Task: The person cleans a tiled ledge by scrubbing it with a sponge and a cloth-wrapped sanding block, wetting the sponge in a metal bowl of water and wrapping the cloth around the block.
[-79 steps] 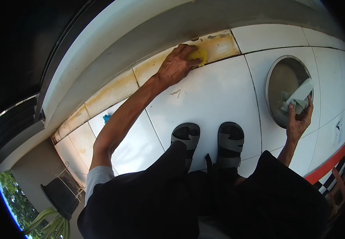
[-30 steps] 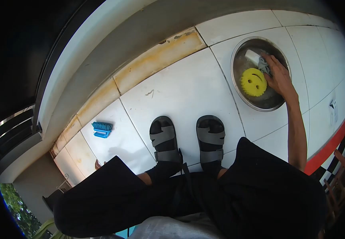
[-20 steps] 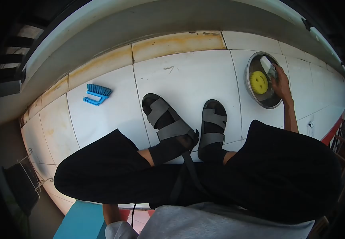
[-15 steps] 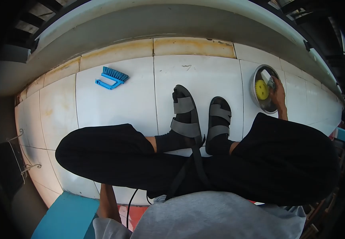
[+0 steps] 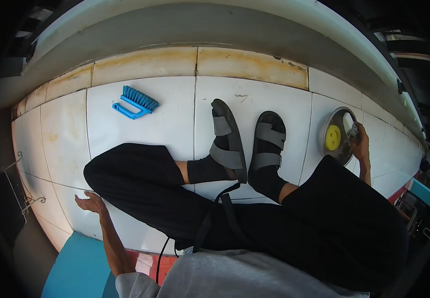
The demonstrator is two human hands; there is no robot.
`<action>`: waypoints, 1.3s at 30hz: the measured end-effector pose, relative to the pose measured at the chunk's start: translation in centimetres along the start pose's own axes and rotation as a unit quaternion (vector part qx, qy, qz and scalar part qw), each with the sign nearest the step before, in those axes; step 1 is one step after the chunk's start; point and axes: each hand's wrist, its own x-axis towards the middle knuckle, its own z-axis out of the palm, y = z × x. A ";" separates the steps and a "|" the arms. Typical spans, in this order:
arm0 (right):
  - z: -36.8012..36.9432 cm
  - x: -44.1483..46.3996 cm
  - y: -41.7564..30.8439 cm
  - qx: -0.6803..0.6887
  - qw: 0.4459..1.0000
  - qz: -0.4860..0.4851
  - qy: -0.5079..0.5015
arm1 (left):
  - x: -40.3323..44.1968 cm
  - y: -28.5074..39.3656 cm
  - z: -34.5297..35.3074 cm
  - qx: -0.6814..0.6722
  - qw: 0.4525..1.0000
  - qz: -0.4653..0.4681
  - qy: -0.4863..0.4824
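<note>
At the right, a round metal bowl (image 5: pixel 322 140) stands on the white tiles with a yellow round sponge (image 5: pixel 332 137) in it. My right hand (image 5: pixel 361 143) is at the bowl's right rim, fingers closed on a small white-and-grey crumpled thing (image 5: pixel 348 121) whose kind I cannot make out. My left hand (image 5: pixel 90 202) is beside my left knee, low over the floor, palm turned up, fingers apart and holding nothing. A blue scrub brush (image 5: pixel 135 103) with a loop handle lies at the left, its bristles facing away from me.
My feet in grey-strapped sandals (image 5: pixel 268 144) rest on the floor between brush and bowl. A low wall edged with yellow-stained tiles (image 5: pixel 249 64) runs along the far side. A metal rack (image 5: pixel 26 201) stands at the left, and a turquoise surface (image 5: pixel 78 263) is at lower left.
My left hand has come out from under my thigh to beside the knee. My right hand has shifted rightward in the bowl with the white-and-grey thing. The view has turned slightly.
</note>
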 end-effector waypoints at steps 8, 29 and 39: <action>-1.8 10.2 -10.6 0.078 0.991 -0.107 -0.032 | 18.4 10.5 11.6 0.086 0.962 0.046 -0.255; 16.0 18.0 -20.1 -0.044 0.956 -0.288 0.031 | 14.3 23.8 17.7 0.082 0.950 -0.259 -0.152; 17.1 17.6 -25.2 -0.073 0.952 -0.293 0.046 | 14.6 21.6 19.1 0.103 0.959 -0.219 -0.145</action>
